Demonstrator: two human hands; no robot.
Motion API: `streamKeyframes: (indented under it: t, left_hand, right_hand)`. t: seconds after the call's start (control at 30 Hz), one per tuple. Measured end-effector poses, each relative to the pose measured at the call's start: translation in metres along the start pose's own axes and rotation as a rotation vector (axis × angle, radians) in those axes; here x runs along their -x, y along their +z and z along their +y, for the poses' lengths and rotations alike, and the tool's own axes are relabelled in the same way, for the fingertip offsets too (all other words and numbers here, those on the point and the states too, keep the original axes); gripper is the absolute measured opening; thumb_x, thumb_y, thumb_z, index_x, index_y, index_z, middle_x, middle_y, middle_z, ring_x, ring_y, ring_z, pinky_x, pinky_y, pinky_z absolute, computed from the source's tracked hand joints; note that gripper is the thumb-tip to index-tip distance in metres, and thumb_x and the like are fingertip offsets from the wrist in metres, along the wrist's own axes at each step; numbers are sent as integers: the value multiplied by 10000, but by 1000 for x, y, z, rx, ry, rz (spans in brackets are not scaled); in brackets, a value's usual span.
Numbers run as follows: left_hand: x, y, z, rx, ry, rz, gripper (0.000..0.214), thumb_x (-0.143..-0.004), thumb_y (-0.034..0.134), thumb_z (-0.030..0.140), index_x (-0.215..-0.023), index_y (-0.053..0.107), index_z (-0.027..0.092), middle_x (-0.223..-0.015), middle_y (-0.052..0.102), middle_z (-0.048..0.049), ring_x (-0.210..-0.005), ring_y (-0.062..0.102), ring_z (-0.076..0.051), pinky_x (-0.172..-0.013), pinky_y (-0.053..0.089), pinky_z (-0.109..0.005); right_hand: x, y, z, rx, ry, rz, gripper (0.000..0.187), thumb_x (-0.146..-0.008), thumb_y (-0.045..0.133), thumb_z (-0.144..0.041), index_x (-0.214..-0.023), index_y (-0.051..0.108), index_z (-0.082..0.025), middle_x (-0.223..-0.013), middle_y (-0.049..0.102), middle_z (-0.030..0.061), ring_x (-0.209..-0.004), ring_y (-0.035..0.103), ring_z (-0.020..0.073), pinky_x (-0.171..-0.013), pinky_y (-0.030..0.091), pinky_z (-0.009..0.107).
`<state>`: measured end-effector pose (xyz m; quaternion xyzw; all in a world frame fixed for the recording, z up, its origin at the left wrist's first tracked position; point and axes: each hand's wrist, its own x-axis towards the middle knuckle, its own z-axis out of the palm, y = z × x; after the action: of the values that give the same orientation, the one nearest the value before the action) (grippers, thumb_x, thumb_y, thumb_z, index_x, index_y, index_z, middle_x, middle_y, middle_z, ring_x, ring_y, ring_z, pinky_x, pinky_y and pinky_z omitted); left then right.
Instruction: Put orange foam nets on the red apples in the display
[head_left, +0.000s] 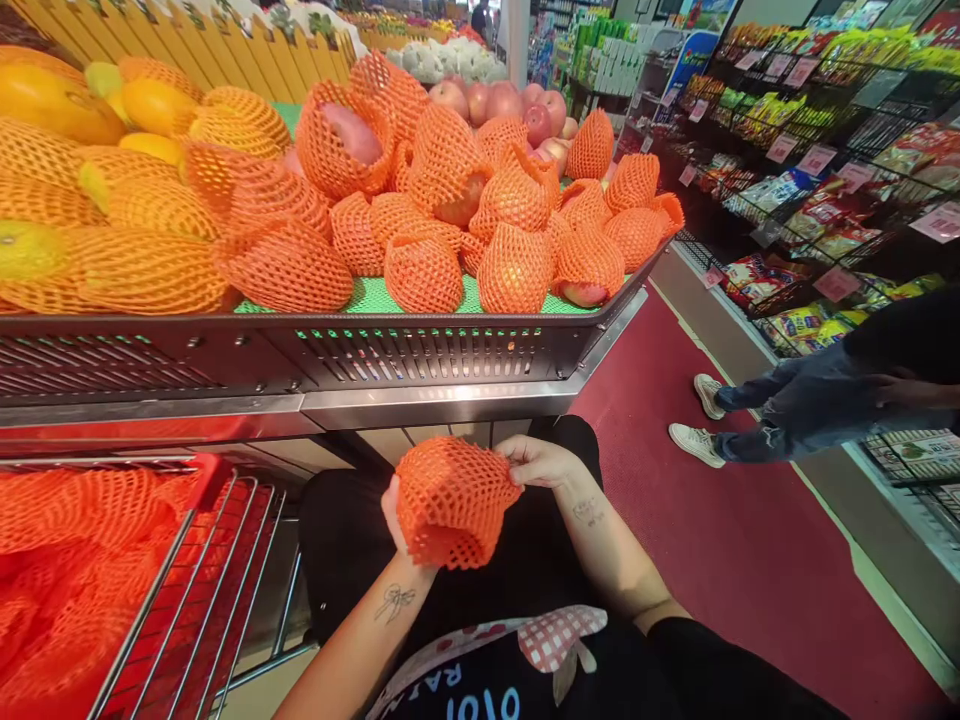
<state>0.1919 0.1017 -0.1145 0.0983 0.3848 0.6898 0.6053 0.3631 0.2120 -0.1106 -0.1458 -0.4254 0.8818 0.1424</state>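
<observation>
Both of my hands hold one orange foam net sleeve (450,500) low in front of my body. My left hand (393,520) grips it from below and behind, mostly covered by the net. My right hand (536,462) pinches its upper right edge with closed fingers. Whether a fruit sits inside the sleeve is hidden. Above my hands runs the metal produce stand (420,355), piled with apples in orange net sleeves (480,210).
Yellow-netted fruit (112,200) fills the stand's left side. A shopping cart (187,590) at the lower left holds a heap of orange nets. Bare red apples (517,105) lie at the back. Another person's legs (780,410) stand on the red floor beside snack shelves (832,170).
</observation>
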Motion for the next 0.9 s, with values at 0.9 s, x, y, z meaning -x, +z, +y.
streamKeyframes:
  t: [0.9]
  left_hand:
    - [7,10,11,-840,348,-153,554,-953,546,634,-1095,746,137,-1138,736,-137,-1118,677,-305,-1045,514,-437]
  right_hand:
    - [16,49,44,-251,-185,427,689,-629,917,-552,-1134,648,-170,-1139,724,133,-1136,680,314,-970,574,487]
